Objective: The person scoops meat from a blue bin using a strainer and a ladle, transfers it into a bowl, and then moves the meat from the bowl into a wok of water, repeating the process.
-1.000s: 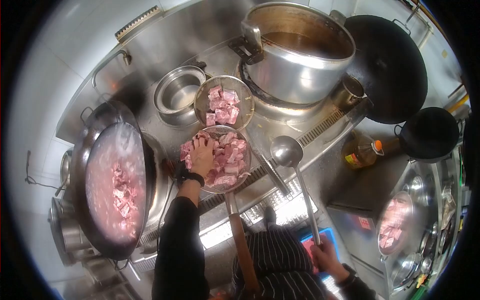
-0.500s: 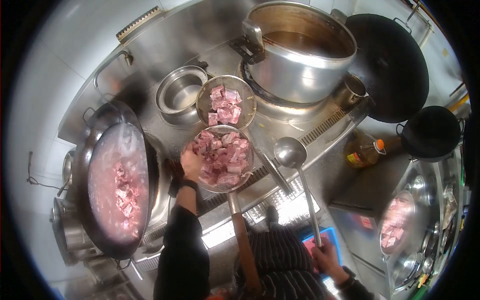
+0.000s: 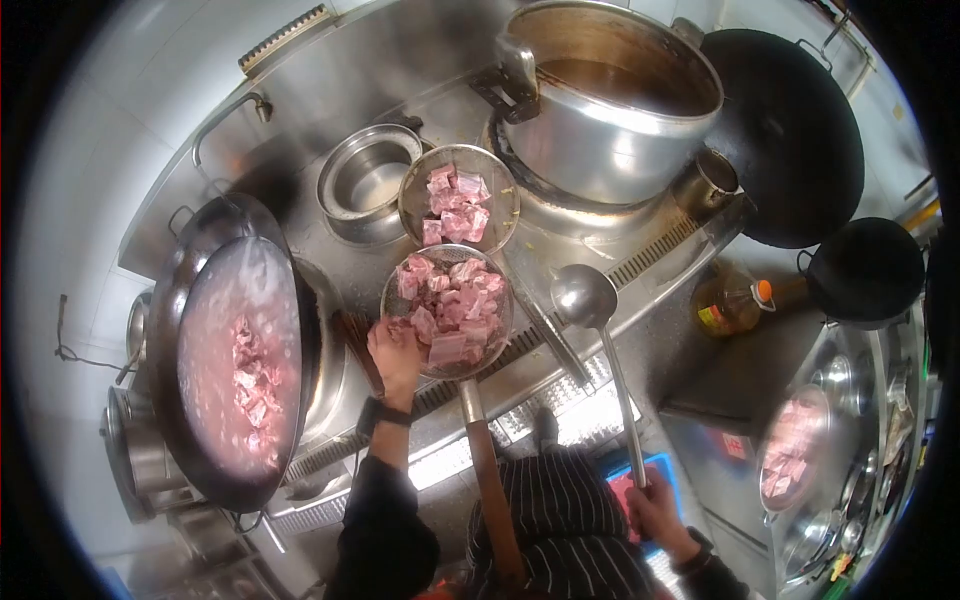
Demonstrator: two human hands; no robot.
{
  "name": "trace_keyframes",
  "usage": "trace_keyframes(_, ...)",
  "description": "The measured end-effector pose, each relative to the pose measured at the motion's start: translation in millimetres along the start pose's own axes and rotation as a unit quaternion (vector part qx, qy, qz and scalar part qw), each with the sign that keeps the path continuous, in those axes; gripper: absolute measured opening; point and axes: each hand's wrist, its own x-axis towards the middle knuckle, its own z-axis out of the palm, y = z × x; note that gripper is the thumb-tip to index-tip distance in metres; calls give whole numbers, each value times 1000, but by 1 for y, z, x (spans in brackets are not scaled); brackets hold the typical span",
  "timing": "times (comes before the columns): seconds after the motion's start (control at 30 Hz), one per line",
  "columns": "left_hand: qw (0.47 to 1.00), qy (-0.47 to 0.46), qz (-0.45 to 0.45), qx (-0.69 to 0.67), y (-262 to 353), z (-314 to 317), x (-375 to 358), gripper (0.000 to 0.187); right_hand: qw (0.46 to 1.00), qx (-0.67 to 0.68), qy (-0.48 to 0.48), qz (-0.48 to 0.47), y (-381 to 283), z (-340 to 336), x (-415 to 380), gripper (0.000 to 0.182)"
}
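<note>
My left hand (image 3: pixel 394 352) is at the left rim of a mesh strainer (image 3: pixel 470 374) heaped with chunks of raw meat (image 3: pixel 455 310). Its fingers are bent against the meat at the edge; what they pinch is hidden. The strainer's wooden handle (image 3: pixel 492 500) runs down against the striped apron, with no hand on it. Directly behind sits a second round strainer (image 3: pixel 412 215) holding several meat chunks (image 3: pixel 458 205). Lower right, my right hand (image 3: pixel 655 512) is closed round the handle of a metal ladle (image 3: pixel 584 296), its bowl up beside the stove edge.
On the left a large wok (image 3: pixel 165 400) holds cloudy pink liquid with meat. A tall aluminium pot (image 3: pixel 610 150) and a steel bowl (image 3: pixel 335 185) stand behind. Dark woks (image 3: pixel 785 130), an oil jug (image 3: pixel 735 303) and a bowl of meat (image 3: pixel 795 450) are at the right.
My left hand has moved down and slightly right along the strainer's rim. The meat in the front strainer has shifted. My right hand keeps its hold on the ladle.
</note>
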Motion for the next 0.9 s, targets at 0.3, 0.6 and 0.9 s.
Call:
trace_keyframes(0.3,369,-343,-637,-583,85,-74,-107,27,1000,-5,14,8,-25,7,-1,21)
trace_keyframes(0.6,528,-362,-496,-586,57,-148,-76,20,998,-32,-5,-47,-50,6,-4,23)
trace_keyframes(0.9,485,-365,-481,-632,46,-143,-101,12,994,19,-17,-108,-42,7,5,13)
